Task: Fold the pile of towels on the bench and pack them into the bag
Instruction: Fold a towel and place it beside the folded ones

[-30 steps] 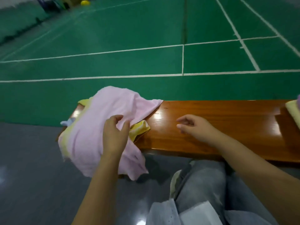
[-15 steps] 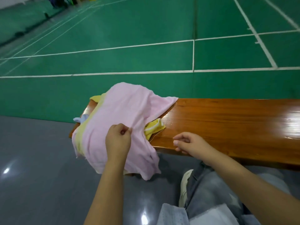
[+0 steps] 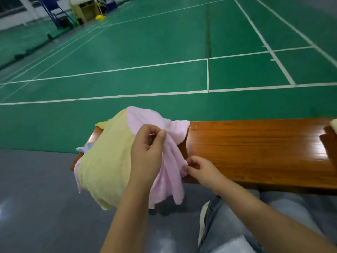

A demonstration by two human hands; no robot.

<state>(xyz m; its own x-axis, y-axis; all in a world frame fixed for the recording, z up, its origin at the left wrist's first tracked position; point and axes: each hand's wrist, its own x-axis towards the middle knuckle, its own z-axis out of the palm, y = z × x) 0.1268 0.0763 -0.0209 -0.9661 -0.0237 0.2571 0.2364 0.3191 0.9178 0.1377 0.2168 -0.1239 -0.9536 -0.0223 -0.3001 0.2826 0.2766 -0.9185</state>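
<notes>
The pink towel (image 3: 169, 157) drapes over the table's (image 3: 255, 148) left end and front edge, pinched by the left hand (image 3: 147, 150) and right hand (image 3: 198, 168). Best to find two corners, then spread it flat.

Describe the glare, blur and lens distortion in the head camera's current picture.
Head view: overhead light glares white off the glossy wooden bench near its right end and off the grey floor at lower left; the court lines bow from wide-angle distortion; the far background equipment is soft; the left hand, right hand and pink towel look reasonably sharp.
</notes>
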